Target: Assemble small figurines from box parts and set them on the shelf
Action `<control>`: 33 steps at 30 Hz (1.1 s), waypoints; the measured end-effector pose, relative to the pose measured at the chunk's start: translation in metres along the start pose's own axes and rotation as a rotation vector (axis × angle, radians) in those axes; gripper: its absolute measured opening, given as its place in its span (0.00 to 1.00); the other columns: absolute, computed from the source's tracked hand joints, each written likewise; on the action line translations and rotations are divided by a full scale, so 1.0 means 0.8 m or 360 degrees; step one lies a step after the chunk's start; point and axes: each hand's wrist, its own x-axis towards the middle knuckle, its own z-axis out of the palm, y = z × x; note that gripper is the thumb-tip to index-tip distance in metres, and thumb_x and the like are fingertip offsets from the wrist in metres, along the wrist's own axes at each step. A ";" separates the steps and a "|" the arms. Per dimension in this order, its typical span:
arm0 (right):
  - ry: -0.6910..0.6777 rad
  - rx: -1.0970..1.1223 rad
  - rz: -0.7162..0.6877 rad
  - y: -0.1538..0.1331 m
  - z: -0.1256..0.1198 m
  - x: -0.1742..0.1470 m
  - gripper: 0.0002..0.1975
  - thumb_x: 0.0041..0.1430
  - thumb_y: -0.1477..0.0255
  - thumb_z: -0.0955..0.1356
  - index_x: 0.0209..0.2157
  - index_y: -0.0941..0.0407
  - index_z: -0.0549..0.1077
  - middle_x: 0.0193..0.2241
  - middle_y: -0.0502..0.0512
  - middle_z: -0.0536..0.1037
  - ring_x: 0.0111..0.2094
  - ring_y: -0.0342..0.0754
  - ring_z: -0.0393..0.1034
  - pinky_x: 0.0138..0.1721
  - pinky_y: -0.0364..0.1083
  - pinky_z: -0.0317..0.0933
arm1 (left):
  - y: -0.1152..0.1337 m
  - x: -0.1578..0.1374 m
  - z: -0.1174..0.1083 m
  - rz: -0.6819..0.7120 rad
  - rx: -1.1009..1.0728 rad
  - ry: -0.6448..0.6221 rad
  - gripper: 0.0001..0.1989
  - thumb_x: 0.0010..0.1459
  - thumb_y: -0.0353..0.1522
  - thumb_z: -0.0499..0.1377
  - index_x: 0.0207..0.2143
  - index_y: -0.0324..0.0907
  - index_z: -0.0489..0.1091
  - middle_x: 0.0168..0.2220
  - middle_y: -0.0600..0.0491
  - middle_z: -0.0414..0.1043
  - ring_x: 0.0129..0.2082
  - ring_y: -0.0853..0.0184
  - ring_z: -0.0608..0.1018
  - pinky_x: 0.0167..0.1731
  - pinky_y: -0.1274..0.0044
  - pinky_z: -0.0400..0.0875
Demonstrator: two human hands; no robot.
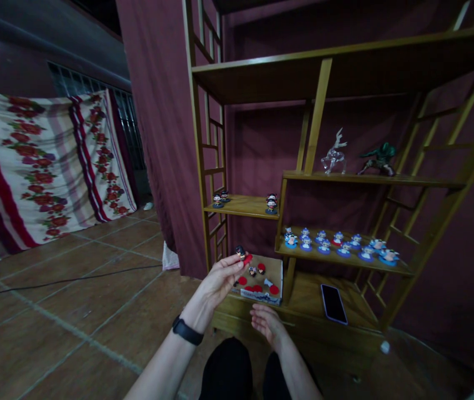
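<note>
Between the thumb and fingers of my left hand (224, 278) is a small dark-haired figurine (240, 253) with a red base, held up above the back left part of a shallow cardboard box (277, 268). Inside that box lie several little figurines (253, 271) and red discs (274, 289), some of them hidden behind my left hand. My right hand (268, 324) hovers in front of the box's near edge, fingers loosely stretched and apart from everything, with nothing in it.
Small figurines (271, 204) stand on the left shelf (245, 205), and several blue-and-white figurines (324, 246) line the lower right shelf (345, 264). Above are a clear deer figure (335, 154) and a green figure (380, 158). A phone (333, 303) lies at the bottom right.
</note>
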 end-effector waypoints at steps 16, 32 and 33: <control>-0.0014 -0.0014 -0.0002 0.000 0.000 0.000 0.20 0.34 0.71 0.74 0.35 0.58 0.73 0.31 0.57 0.78 0.30 0.47 0.73 0.36 0.47 0.65 | -0.008 0.012 0.007 0.0402 0.0465 0.0329 0.21 0.33 0.29 0.69 0.33 0.36 0.70 0.32 0.50 0.76 0.33 0.66 0.77 0.38 0.75 0.69; -0.0002 -0.0025 -0.0031 0.001 -0.001 0.000 0.21 0.33 0.71 0.74 0.34 0.58 0.73 0.31 0.57 0.79 0.30 0.46 0.72 0.36 0.47 0.65 | -0.009 0.022 0.010 0.0938 0.1304 0.0470 0.16 0.41 0.33 0.64 0.33 0.39 0.65 0.31 0.52 0.72 0.29 0.69 0.74 0.31 0.77 0.68; -0.0004 -0.0025 -0.0037 0.001 -0.001 -0.001 0.21 0.33 0.70 0.74 0.34 0.58 0.73 0.31 0.57 0.79 0.30 0.46 0.72 0.36 0.47 0.65 | -0.008 0.023 0.010 0.0947 0.1333 0.0474 0.16 0.41 0.34 0.64 0.33 0.39 0.65 0.31 0.52 0.72 0.29 0.69 0.74 0.31 0.77 0.67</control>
